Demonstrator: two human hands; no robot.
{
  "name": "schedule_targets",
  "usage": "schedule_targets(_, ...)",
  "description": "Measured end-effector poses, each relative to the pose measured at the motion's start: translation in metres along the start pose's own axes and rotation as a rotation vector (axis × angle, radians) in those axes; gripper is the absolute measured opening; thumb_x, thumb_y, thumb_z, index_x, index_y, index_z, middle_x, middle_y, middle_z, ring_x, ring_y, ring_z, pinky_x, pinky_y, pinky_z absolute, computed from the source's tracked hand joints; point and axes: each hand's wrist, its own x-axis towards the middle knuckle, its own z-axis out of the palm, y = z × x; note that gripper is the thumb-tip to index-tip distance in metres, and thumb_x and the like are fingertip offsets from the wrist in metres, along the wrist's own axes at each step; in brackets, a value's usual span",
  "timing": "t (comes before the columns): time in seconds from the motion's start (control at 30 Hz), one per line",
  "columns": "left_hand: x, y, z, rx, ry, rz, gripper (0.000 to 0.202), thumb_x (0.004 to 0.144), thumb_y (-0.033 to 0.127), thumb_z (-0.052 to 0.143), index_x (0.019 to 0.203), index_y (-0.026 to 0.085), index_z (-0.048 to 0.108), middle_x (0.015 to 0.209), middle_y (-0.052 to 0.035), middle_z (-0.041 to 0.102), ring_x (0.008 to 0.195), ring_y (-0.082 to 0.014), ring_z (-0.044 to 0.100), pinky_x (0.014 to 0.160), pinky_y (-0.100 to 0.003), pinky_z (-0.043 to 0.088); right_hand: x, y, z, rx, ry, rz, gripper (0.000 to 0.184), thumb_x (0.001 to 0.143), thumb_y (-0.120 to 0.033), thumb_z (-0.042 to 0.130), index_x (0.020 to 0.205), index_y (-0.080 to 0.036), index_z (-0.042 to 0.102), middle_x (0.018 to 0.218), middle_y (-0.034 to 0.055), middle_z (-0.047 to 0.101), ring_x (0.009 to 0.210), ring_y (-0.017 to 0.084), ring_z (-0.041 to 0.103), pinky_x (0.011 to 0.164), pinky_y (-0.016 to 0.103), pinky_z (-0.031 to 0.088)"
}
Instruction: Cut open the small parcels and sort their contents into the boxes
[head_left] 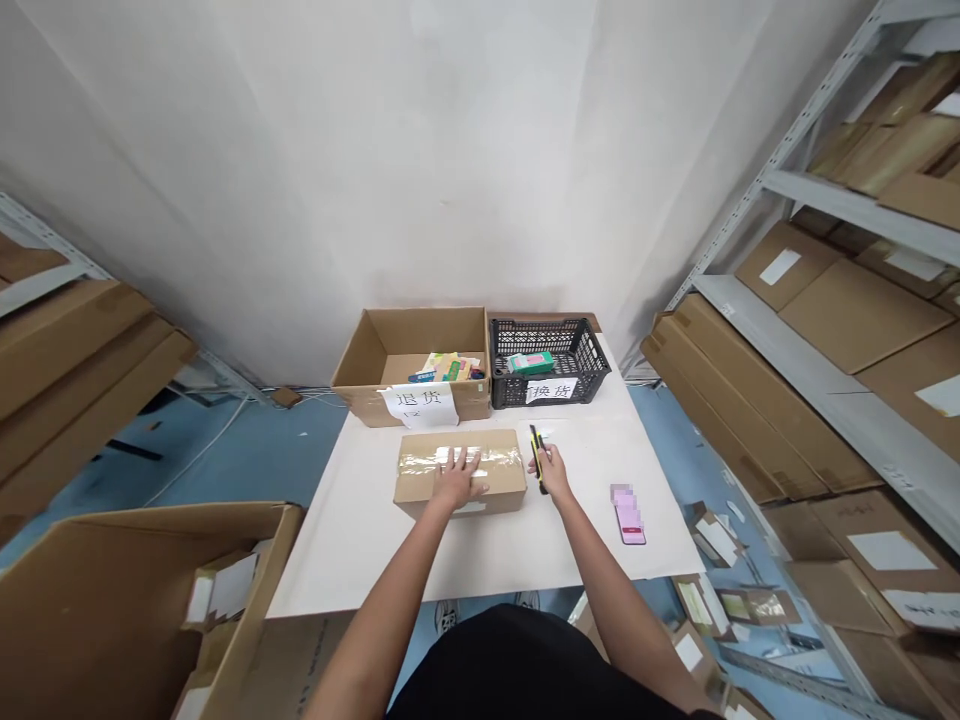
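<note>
A taped cardboard box (420, 482) lies on the white table (360, 560) in front of me, with clear shiny tape along its top. My left hand (454, 480) rests on top of this box, its fingers spread. Just off the box's right end, my right hand (553, 472) grips a black and yellow utility knife (535, 446), held upright with its tip pointing toward the back. Whether the blade is out is too small to tell. A phone with a pink screen (628, 515) lies on the table to the right of my right hand.
At the table's back stand an open carton (352, 390) with small packages and a black plastic crate (592, 375) holding a green box (530, 363). A large open carton (150, 520) stands at lower left. Shelves with cartons (832, 390) flank the right side; parcels lie on the floor there.
</note>
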Motion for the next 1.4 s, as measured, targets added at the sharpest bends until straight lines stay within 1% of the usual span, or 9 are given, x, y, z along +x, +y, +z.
schedule_targets(0.07,0.006,-0.003,0.007,-0.02,0.003,0.006,0.087,0.093,0.069,0.044,0.166,0.033,0.015,0.175,-0.0043,-0.002,0.16,-0.0366,-0.005,0.125,-0.062,0.013,-0.009,0.007,-0.006,0.036,-0.06,0.046,0.042,0.096,-0.063,0.04,0.108,-0.024,0.047,0.073,-0.0036,0.064,0.054,0.014,0.064,0.054,0.023,0.049)
schedule_targets(0.13,0.008,-0.006,0.014,-0.027,0.019,0.011,0.086,0.093,0.068,0.044,0.166,0.034,0.014,0.175,-0.0036,-0.004,0.16,-0.0365,-0.007,0.125,-0.063,0.012,-0.011,0.009,-0.009,-0.018,-0.123,0.107,0.037,0.096,-0.06,0.044,0.101,-0.024,0.047,0.063,-0.0071,0.06,0.044,0.012,0.057,0.048,0.021,0.045)
schedule_targets(0.3,0.006,-0.009,0.019,-0.042,0.05,0.018,0.085,0.094,0.068,0.043,0.166,0.033,0.016,0.175,-0.0045,-0.002,0.16,-0.0364,-0.006,0.125,-0.062,0.011,0.004,-0.004,-0.013,-0.242,-0.267,0.194,0.037,0.1,-0.056,0.048,0.085,-0.022,0.05,0.052,-0.0069,0.055,0.037,0.011,0.052,0.044,0.02,0.039)
schedule_targets(0.47,0.004,-0.01,0.022,-0.058,0.107,0.021,0.083,0.094,0.069,0.044,0.165,0.036,0.018,0.175,-0.0023,0.0,0.161,-0.0346,-0.004,0.126,-0.061,0.011,0.013,-0.017,-0.02,-0.419,-0.298,0.182,0.038,0.101,-0.054,0.048,0.085,-0.021,0.055,0.055,-0.0042,0.059,0.036,0.012,0.053,0.047,0.022,0.037)
schedule_targets(0.73,-0.007,-0.013,0.04,-0.092,0.187,0.027,0.082,0.093,0.076,0.04,0.164,0.039,0.02,0.176,-0.0001,0.004,0.161,-0.0299,-0.005,0.127,-0.056,0.009,-0.006,-0.023,-0.034,-0.542,-0.398,0.168,0.035,0.102,-0.05,0.048,0.083,-0.021,0.053,0.053,-0.0057,0.055,0.034,0.011,0.05,0.047,0.023,0.036)
schedule_targets(0.8,-0.009,-0.013,0.042,-0.091,0.191,0.024,0.082,0.094,0.076,0.039,0.164,0.039,0.021,0.176,-0.0002,0.006,0.161,-0.0299,-0.005,0.127,-0.055,0.009,-0.012,-0.022,-0.036,-0.539,-0.404,0.165,0.035,0.103,-0.049,0.048,0.083,-0.021,0.052,0.053,-0.0059,0.055,0.034,0.011,0.05,0.046,0.023,0.035)
schedule_targets(0.97,-0.01,-0.013,0.038,-0.083,0.133,0.018,0.083,0.093,0.075,0.039,0.165,0.038,0.019,0.176,-0.0003,0.007,0.161,-0.0303,-0.006,0.127,-0.056,0.009,-0.027,-0.011,-0.036,-0.462,-0.386,0.195,0.036,0.104,-0.051,0.046,0.084,-0.022,0.05,0.051,-0.0066,0.054,0.034,0.012,0.051,0.045,0.022,0.038)
schedule_targets(1.17,-0.012,-0.016,0.034,-0.073,0.115,0.039,0.085,0.09,0.074,0.043,0.164,0.04,0.021,0.175,0.0022,0.008,0.161,-0.0304,-0.006,0.127,-0.053,0.012,-0.036,0.002,-0.037,-0.448,-0.397,0.174,0.038,0.103,-0.055,0.046,0.082,-0.023,0.047,0.051,-0.0068,0.054,0.035,0.011,0.051,0.046,0.022,0.039)
schedule_targets(1.4,-0.018,-0.016,0.039,-0.055,0.175,0.051,0.082,0.092,0.075,0.04,0.163,0.038,0.026,0.175,0.0008,0.008,0.161,-0.0296,-0.002,0.127,-0.052,0.014,-0.049,0.027,-0.036,-0.336,-0.396,0.174,0.041,0.101,-0.06,0.044,0.082,-0.024,0.045,0.05,-0.0076,0.054,0.034,0.011,0.049,0.044,0.021,0.038)
